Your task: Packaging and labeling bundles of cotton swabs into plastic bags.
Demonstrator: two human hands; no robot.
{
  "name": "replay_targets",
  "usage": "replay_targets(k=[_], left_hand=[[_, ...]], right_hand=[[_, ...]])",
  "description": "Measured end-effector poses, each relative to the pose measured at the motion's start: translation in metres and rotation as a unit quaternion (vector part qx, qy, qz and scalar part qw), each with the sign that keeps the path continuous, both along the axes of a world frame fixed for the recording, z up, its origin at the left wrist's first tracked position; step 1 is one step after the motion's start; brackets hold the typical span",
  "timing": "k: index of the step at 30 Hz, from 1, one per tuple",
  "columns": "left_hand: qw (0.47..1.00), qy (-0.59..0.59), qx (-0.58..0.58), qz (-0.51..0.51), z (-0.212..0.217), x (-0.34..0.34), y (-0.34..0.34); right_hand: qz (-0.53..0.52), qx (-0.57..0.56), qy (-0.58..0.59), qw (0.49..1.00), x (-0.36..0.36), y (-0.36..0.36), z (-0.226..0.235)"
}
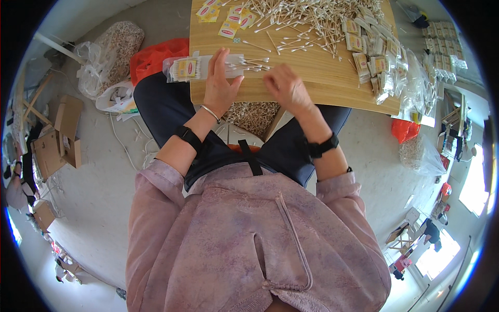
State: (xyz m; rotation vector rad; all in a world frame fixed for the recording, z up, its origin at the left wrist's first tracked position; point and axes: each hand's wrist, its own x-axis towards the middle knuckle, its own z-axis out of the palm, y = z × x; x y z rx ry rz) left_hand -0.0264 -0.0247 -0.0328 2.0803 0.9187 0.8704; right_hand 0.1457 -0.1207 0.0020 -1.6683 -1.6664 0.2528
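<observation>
My left hand lies at the near side of the wooden table with its fingers stretched and the thumb apart. Beside it, on the left, is a clear plastic bag with cotton swabs and a yellow card inside. A small bunch of loose cotton swabs lies on the tabletop between my hands, partly covered by the left thumb side. My right hand hovers just right of that bunch, its fingers curled together. Whatever its fingertips may pinch is hidden.
A large heap of cotton swabs covers the table's far side. Filled packets pile up at right; yellow cards lie far left. Under the near table edge sits a box of swabs. Red bags stand left.
</observation>
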Motion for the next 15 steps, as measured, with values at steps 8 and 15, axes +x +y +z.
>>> replay_targets(k=[8,15], left_hand=[[0.999,-0.012,0.026,-0.017,0.002,-0.009,0.002],[0.999,-0.025,-0.013,0.022,0.0,-0.008,-0.005]], right_hand=[[0.111,-0.041,-0.061,0.991,-0.027,-0.02,-0.001],[-0.037,-0.109,-0.194,0.974,-0.027,0.001,-0.013]])
